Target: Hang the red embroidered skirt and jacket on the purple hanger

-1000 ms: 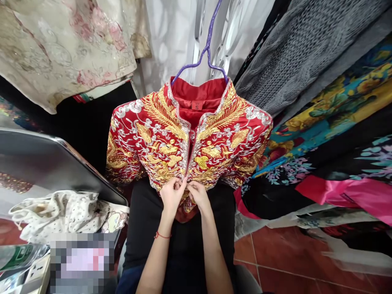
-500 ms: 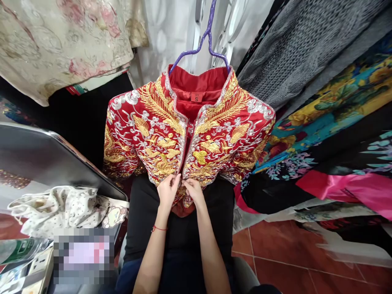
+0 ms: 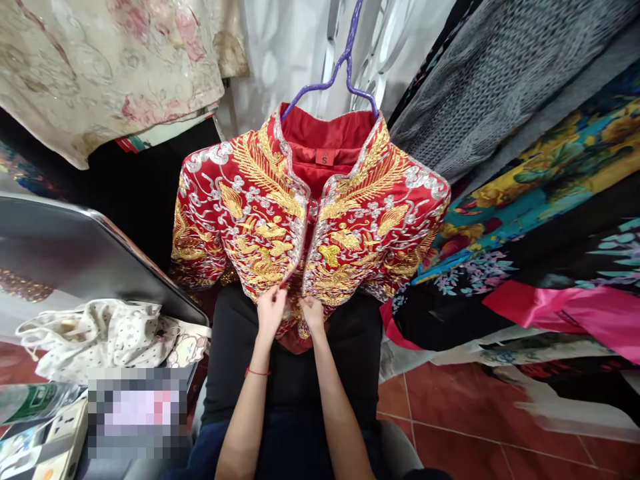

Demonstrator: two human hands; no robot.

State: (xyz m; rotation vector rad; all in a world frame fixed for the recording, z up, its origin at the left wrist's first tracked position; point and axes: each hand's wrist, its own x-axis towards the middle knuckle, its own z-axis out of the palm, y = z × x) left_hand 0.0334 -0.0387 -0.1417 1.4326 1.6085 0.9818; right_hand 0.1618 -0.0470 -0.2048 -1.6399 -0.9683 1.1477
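Note:
A red jacket (image 3: pixel 350 220) with gold and silver embroidery hangs in front of me on a purple hanger (image 3: pixel 349 60). A small red tag marked S (image 3: pixel 325 158) shows inside its collar. My left hand (image 3: pixel 271 310) pinches the jacket's left front edge low down. On the opposite front edge, at about the same height, my right hand (image 3: pixel 313 313) is closed with its fingers curled on the border. Between the two edges the front gapes, and the red inner side shows. The lower hem rests over my black-clad lap (image 3: pixel 240 373).
Left of me are a dark panel with a metal rim (image 3: pixel 100 253), a white dotted cloth bag (image 3: pixel 100 340), a plastic bottle (image 3: pixel 37 402) and a power strip (image 3: pixel 63 433). A grey knit garment (image 3: pixel 475 87) and floral fabrics (image 3: pixel 530 180) hang on the right, above red floor tiles (image 3: pixel 460 420).
My hands have moved slightly apart, drawing the two front edges away from each other. The gap between them is wider. The view has shifted a little.

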